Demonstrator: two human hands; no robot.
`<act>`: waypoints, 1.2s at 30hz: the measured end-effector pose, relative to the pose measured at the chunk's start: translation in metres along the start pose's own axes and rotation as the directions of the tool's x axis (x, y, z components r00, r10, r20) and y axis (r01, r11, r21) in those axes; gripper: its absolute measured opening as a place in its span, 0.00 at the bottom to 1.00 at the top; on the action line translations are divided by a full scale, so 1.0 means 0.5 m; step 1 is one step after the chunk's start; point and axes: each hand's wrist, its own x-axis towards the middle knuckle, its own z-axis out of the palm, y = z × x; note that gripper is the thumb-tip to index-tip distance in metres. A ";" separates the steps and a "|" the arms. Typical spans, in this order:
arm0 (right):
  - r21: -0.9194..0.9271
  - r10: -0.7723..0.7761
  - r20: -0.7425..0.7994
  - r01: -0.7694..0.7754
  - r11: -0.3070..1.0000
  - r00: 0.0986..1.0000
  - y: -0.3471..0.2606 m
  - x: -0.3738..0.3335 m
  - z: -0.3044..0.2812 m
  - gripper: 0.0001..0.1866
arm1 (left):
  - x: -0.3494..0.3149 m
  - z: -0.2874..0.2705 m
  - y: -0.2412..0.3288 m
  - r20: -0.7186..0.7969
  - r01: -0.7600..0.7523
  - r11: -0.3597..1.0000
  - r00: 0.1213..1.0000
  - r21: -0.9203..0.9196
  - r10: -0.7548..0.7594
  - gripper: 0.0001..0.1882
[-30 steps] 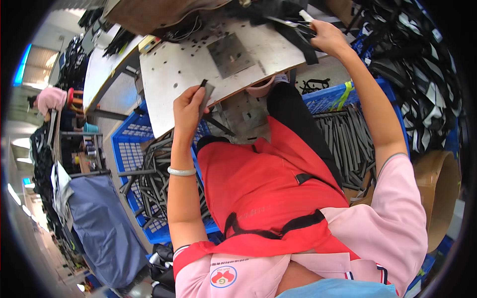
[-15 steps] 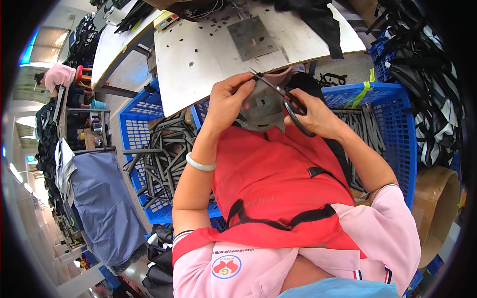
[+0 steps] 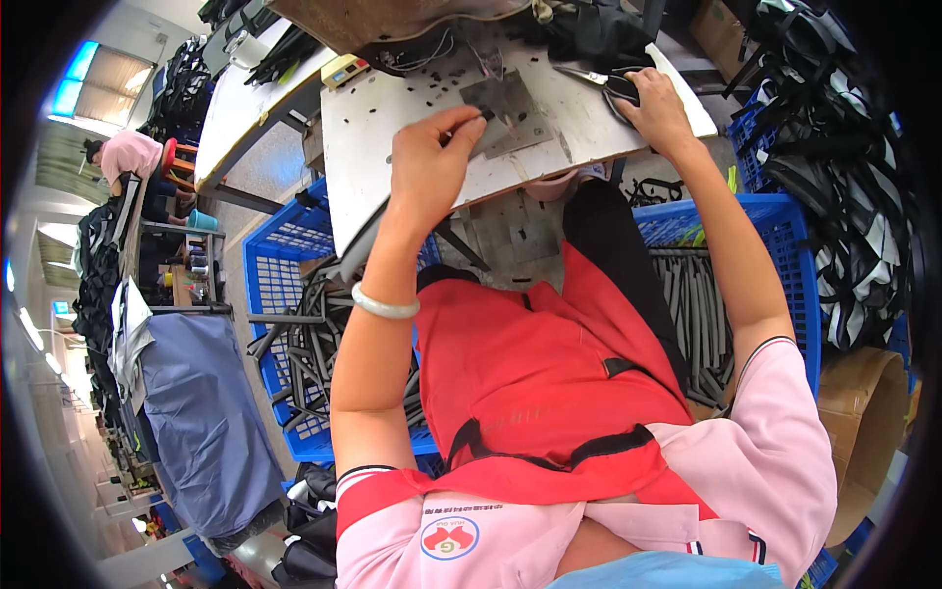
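Observation:
My left hand [image 3: 430,169] is over the front of the white table [image 3: 358,147], thumb and forefinger pinched on the black end of a strip [image 3: 363,240]. The strip's grey tail shows beside my forearm, and my hand hides its middle. Farther right, my right hand [image 3: 655,110] has its fingers at the black handles of a pair of scissors [image 3: 594,77]. The scissors lie low over the tabletop, blades pointing left. Between my hands is a grey metal plate [image 3: 530,133] on the table.
Blue crates with grey tubes [image 3: 314,344] stand left and right of my lap. Small black bits and a yellowish box [image 3: 343,71] are on the table. Dark cloth [image 3: 599,34] lies at its back. Black straps [image 3: 834,187] are heaped at right; a person [image 3: 130,157] sits far left.
My right hand has carried the scissors forward and right, away from my left hand, to the tabletop. My left hand has risen slightly over the table edge, and the strip's tail now shows.

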 end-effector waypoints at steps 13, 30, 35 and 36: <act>0.258 -0.132 -0.303 0.214 0.942 0.944 -0.039 -0.044 0.001 0.09 | 0.079 0.013 -0.018 0.172 -0.132 0.991 0.976 -0.021 0.134 0.14; 0.360 -0.510 0.643 0.363 0.860 0.571 -0.235 -0.192 -0.086 0.21 | -0.147 0.058 -0.189 0.643 0.448 0.876 0.727 -0.180 -0.240 0.16; 0.415 -0.487 0.577 0.279 0.866 0.655 -0.175 -0.129 -0.136 0.19 | -0.143 -0.016 -0.127 0.704 0.534 0.821 0.662 -0.202 -0.257 0.14; 0.450 -0.482 0.600 0.229 0.863 0.638 -0.188 -0.116 -0.150 0.20 | -0.138 -0.017 -0.100 0.650 0.516 0.821 0.715 -0.243 -0.257 0.13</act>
